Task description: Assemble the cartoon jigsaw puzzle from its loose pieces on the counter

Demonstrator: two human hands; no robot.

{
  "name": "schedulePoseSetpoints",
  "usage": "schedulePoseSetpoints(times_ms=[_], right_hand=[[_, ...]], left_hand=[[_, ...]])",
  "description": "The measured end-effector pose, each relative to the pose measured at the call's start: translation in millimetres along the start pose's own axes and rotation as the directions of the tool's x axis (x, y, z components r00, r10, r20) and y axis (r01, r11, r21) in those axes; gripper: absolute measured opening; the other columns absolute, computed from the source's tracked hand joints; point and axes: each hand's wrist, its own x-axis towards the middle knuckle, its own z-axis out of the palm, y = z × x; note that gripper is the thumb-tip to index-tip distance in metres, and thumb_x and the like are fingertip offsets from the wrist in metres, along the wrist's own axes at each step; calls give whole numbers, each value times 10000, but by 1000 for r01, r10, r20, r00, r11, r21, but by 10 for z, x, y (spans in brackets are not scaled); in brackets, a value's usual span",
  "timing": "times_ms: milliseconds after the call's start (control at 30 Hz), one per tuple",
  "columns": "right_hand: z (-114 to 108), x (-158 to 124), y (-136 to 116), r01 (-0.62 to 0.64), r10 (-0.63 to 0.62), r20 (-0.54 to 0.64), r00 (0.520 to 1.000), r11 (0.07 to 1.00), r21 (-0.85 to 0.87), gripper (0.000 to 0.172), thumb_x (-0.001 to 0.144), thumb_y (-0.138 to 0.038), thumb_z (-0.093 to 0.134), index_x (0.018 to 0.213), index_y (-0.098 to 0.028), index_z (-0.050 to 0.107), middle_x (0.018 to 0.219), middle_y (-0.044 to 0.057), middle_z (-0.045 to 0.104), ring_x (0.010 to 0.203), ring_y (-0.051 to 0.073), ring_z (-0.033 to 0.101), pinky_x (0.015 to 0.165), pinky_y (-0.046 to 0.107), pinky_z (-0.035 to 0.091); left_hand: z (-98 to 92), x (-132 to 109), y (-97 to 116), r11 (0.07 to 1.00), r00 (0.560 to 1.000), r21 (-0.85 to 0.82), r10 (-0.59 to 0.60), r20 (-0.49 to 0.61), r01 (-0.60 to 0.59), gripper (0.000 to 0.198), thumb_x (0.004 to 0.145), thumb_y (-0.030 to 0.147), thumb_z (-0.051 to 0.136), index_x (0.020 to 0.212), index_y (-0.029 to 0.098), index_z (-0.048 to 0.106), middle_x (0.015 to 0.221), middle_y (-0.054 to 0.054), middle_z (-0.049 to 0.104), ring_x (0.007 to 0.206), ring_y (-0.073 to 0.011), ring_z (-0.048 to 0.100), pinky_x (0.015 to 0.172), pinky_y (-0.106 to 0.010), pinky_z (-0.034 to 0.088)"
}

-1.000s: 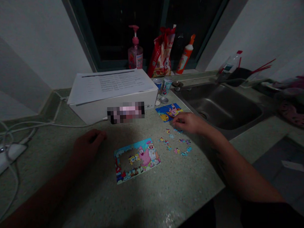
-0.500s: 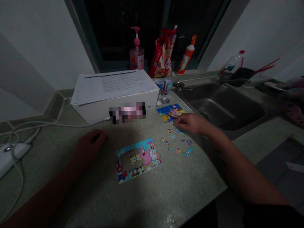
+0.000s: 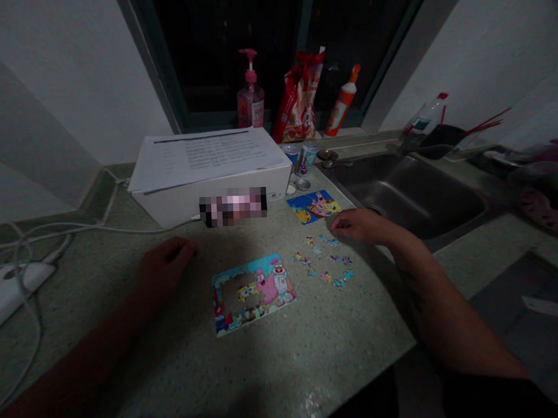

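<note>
Green speckled counter (image 3: 306, 354) carries a puzzle (image 3: 266, 285), lying flat between the hands and nearer the front edge than the back. Its right side is filled in; the left half has a wide gap, with a yellow section inside it. Loose pieces (image 3: 341, 282) lie scattered just right of the puzzle, towards the counter's right-hand front edge.

The right hand (image 3: 358, 224) hovers just beyond these pieces, close to the near rim of the sink (image 3: 426, 243). Its fingertips are drawn close together; I cannot tell whether they pinch a piece. Just behind it, a blue card (image 3: 312, 206) lies by the sink's left corner.

The left hand (image 3: 168, 261) is loosely curled, left of the puzzle and apart from it. Shadow hides its fingertips, so I cannot tell whether they meet or hold anything.

Towards the counter's back edge stands a white box (image 3: 169, 207), with paper (image 3: 204, 157) on top. Cans (image 3: 307, 159) stand beside its right end.
</note>
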Motion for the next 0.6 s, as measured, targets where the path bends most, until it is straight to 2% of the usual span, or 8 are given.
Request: schedulePoseSetpoints(times_ms=[200, 367, 600], right_hand=[[-12, -37, 46, -26, 25, 29, 999, 999, 35, 162, 884, -284, 680, 930, -276, 836, 967, 47, 855, 871, 242, 773, 838, 380, 584], [-7, -86, 34, -59, 52, 74, 996, 994, 94, 154, 846, -300, 716, 953, -269, 823, 950, 34, 845, 851, 230, 766, 803, 369, 587], [8, -88, -8, -78, 59, 133, 989, 986, 144, 189, 838, -318, 740, 999, -251, 814, 954, 44, 834, 846, 227, 760, 784, 364, 590]], left_hand=[[-39, -23, 54, 1000, 1000, 23, 1, 17, -1, 356, 894, 527, 542, 828, 237, 739, 843, -30, 792, 873, -276, 713, 801, -359, 527], [-24, -12, 49, 999, 999, 6, -43, 12, 43, 384, 862, 572, 545, 820, 245, 743, 852, -49, 799, 883, -292, 727, 780, -368, 525], [-21, -18, 35, 1000, 1000, -19, -8, 10, 9, 373, 856, 583, 545, 786, 264, 726, 845, -42, 798, 870, -283, 718, 794, -368, 525]])
